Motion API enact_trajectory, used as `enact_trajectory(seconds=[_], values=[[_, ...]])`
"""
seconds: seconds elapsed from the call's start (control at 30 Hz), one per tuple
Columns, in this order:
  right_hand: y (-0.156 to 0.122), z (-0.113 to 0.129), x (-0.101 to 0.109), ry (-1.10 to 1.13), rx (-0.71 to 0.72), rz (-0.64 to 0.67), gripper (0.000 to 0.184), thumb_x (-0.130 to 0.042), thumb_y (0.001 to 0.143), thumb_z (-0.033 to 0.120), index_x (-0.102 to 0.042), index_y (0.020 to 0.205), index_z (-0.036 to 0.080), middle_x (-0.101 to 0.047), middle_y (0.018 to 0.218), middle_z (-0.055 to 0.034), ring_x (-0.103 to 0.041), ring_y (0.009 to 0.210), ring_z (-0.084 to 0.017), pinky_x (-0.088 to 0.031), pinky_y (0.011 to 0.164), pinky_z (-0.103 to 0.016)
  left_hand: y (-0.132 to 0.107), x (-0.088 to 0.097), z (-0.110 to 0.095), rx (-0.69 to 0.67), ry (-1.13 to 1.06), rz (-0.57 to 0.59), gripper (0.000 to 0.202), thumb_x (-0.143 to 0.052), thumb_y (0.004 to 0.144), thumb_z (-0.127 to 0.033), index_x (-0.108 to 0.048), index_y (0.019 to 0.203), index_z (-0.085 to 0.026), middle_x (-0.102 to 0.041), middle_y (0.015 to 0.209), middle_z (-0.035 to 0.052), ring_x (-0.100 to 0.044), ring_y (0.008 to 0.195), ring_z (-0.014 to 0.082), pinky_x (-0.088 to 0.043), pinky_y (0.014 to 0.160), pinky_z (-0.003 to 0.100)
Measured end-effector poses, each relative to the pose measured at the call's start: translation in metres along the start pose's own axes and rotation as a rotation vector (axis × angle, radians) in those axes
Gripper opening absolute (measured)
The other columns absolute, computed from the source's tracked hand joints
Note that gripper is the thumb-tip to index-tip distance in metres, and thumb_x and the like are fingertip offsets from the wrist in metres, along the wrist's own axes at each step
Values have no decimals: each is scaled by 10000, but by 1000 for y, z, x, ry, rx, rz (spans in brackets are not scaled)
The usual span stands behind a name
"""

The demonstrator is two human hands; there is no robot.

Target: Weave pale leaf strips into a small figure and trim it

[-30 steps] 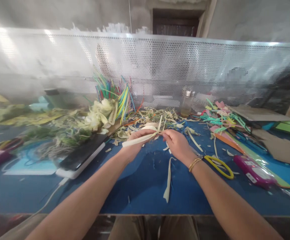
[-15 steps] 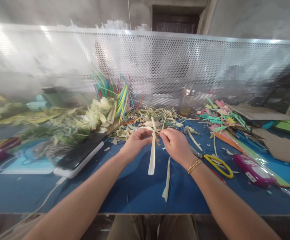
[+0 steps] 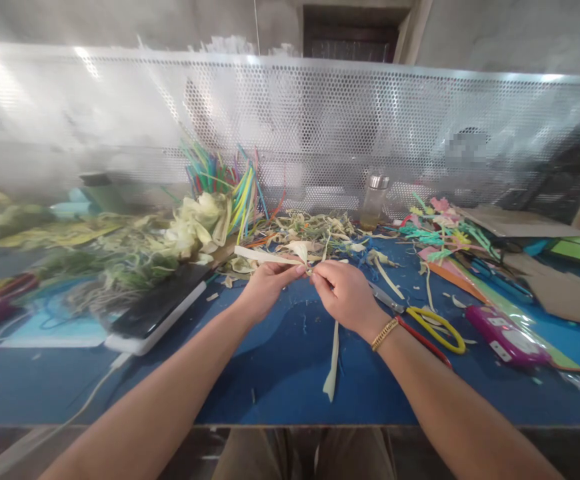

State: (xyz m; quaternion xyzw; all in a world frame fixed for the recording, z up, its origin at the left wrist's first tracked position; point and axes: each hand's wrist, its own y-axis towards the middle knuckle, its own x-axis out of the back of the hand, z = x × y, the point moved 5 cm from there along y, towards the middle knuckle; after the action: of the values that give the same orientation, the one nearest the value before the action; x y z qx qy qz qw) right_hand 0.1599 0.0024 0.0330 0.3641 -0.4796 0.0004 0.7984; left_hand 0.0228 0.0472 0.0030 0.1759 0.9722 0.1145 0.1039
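1. The long, flat, pale cream strip (image 3: 260, 256) looks dry and papery, smooth and not shiny.
2. The flat blue worktop (image 3: 270, 380) looks smooth, with hardly any shine.
3. The yellow-and-red scissors (image 3: 389, 300) have shiny grey metal blades and smooth plastic handles.
4. The rounded purple plastic gadget (image 3: 506, 337) is smooth and shiny.
5. The see-through bottle (image 3: 373, 205) has a shiny silver metal cap (image 3: 379, 182); its side is glass or plastic, I can't tell which.
6. The wide silver metal screen (image 3: 320, 133) is full of little holes and shines in spots.
7. The thin gold bracelet (image 3: 384, 335) is bumpy, shiny and looks like metal.
8. The flat brown cardboard sheet (image 3: 565, 288) looks dull.
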Motion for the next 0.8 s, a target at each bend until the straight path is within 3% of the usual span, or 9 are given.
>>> enact_trajectory(seconds=[0.1, 0.33, 0.47, 0.6, 0.8], values=[[0, -1, -2, 30, 4, 12, 235, -445, 911, 194, -494, 682, 192, -553, 680, -5, -509, 668, -131, -318, 635, -254, -1, -3, 4, 53, -63, 5, 185, -762, 704, -323, -686, 695, -155, -591, 669, -6, -488, 640, 106, -381, 652, 244], [0, -5, -6, 38, -25, -20, 259, -440, 937, 237, -496, 688, 196, -558, 685, -5, -496, 648, -133, -318, 626, -259, -1, 3, 14, 139, -89, -116, 220, -786, 675, -342, -697, 699, -142, -638, 691, 16, -490, 608, 96, -363, 605, 235], [0, -9, -8, 66, -67, -45, 241, -436, 953, 267, -552, 753, 199, -596, 708, -14, -542, 686, -145, -343, 645, -256, 1, 6, 12, 106, -19, -121, 232, -797, 653, -338, -712, 751, -145, -639, 667, 9, -452, 551, 88, -315, 533, 235], [-1, -9, -8, 138, -76, -52, 135, -481, 942, 278, -594, 922, 207, -646, 759, -7, -574, 688, -142, -372, 644, -253, 2, 14, 6, 8, 141, -240, 238, -775, 675, -357, -709, 766, -147, -640, 662, 15, -487, 592, 107, -330, 552, 240], [0, -7, -3, 114, -26, -134, 133, -524, 926, 254, -649, 894, 223, -656, 875, -30, -605, 816, -162, -425, 742, -277, 3, 17, 2, -49, 215, -262, 233, -739, 707, -381, -690, 753, -158, -580, 638, -12, -439, 592, 102, -322, 571, 241]])
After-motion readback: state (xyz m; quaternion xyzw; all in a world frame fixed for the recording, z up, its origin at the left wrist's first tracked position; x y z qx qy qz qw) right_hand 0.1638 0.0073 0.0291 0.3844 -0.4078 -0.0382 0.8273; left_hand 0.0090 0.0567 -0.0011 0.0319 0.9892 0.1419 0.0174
